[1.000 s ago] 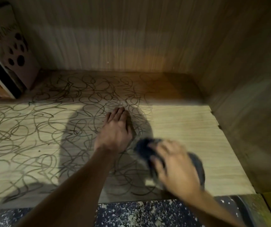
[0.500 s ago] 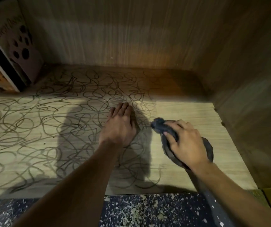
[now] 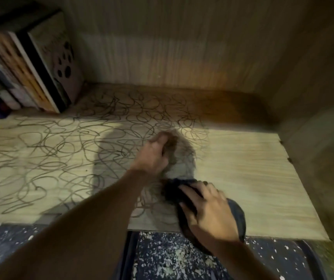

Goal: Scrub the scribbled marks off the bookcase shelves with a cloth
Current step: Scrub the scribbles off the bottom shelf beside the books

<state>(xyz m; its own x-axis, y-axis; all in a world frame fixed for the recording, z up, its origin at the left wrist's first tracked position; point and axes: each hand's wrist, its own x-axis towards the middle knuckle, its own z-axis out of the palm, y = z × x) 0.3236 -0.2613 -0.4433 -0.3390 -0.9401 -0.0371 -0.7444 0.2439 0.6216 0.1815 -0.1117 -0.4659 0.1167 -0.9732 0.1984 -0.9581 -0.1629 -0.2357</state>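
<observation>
The pale wooden shelf (image 3: 253, 178) is covered with black scribbled marks (image 3: 50, 150) over its left and middle; the right part is bare wood. My right hand (image 3: 208, 207) presses a dark blue cloth (image 3: 236, 215) onto the shelf near its front edge, at the right border of the scribbles. My left hand (image 3: 156, 156) rests on the shelf just behind and left of the cloth, its fingers curled under with nothing seen in them; it is blurred.
Several books (image 3: 40, 67) stand upright at the back left of the shelf. The bookcase back panel (image 3: 172, 47) and right side wall (image 3: 313, 98) close the space. A dark speckled floor (image 3: 172, 257) lies below the front edge.
My right hand has pulled the cloth back toward the front edge. My left hand was flat with straight fingers; now its fingers are curled. The view has shifted right, showing more books.
</observation>
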